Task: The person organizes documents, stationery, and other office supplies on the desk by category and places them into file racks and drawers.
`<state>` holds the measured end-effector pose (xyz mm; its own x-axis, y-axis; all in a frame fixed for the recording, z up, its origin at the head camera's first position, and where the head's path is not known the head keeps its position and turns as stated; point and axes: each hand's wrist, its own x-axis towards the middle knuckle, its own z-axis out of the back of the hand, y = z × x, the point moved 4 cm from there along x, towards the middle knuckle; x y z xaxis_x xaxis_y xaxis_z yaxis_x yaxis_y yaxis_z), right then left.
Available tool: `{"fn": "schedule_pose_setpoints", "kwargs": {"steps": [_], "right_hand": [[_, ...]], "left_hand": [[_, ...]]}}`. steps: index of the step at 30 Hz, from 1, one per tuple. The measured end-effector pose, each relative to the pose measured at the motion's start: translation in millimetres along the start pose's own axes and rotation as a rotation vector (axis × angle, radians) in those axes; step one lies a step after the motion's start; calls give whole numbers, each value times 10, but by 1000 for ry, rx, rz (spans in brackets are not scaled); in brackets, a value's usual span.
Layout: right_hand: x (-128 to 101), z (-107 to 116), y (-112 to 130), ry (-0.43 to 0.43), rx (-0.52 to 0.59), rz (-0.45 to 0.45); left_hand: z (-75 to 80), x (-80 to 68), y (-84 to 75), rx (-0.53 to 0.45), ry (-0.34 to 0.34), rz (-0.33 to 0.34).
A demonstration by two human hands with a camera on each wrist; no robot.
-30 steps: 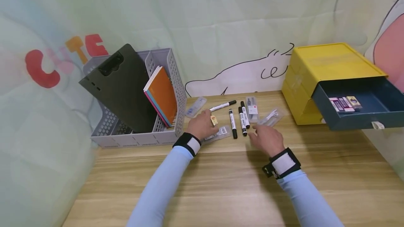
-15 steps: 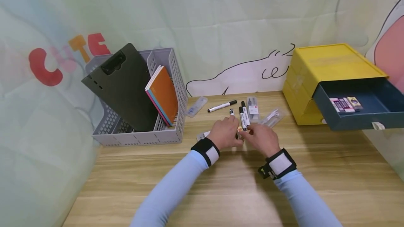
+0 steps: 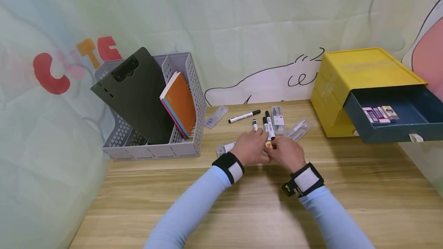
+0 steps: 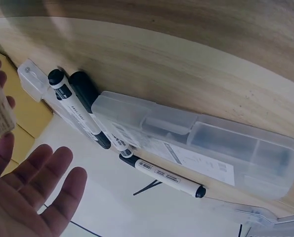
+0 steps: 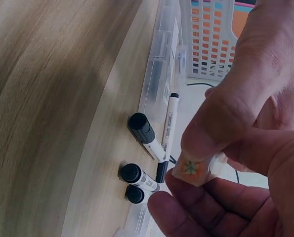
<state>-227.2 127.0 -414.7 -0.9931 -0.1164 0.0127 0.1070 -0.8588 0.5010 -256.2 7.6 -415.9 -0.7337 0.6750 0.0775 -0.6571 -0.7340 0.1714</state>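
A small printed yellow-orange box [image 3: 268,144] is held between both hands above the table. My left hand [image 3: 250,148] has its thumb and a finger on one end; its other fingers [image 4: 65,165] spread loosely in the left wrist view. My right hand [image 3: 288,153] pinches the other side; its lower fingers [image 5: 179,217] curl beneath the box [image 5: 192,168] in the right wrist view. Black-capped white markers [image 3: 266,128] lie just behind the hands. A clear plastic case [image 3: 223,149] lies partly hidden beneath my left hand.
A grey basket [image 3: 152,151] with a black clipboard [image 3: 138,99] and notebooks [image 3: 180,103] stands left. The yellow drawer unit [image 3: 373,66] at right has a dark drawer [image 3: 391,133] pulled out, with small boxes [image 3: 378,114] inside. Clear cases [image 3: 278,120] lie near the back.
My left hand has picked up the small box from above the left clear case and carried it right. My right hand has moved slightly left and taken hold of the box too.
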Motion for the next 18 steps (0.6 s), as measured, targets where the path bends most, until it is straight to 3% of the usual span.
{"fn": "schedule_pose_setpoints", "kwargs": {"steps": [3, 7, 18], "right_hand": [[-2, -3, -29, 37, 19, -33], [-16, 36, -85, 51, 4, -68], [-81, 393, -153, -41, -85, -60]], "left_hand": [[-12, -10, 47, -11, 25, 23], [-47, -43, 177, -33, 67, 100], [-213, -238, 698, -45, 79, 367]]}}
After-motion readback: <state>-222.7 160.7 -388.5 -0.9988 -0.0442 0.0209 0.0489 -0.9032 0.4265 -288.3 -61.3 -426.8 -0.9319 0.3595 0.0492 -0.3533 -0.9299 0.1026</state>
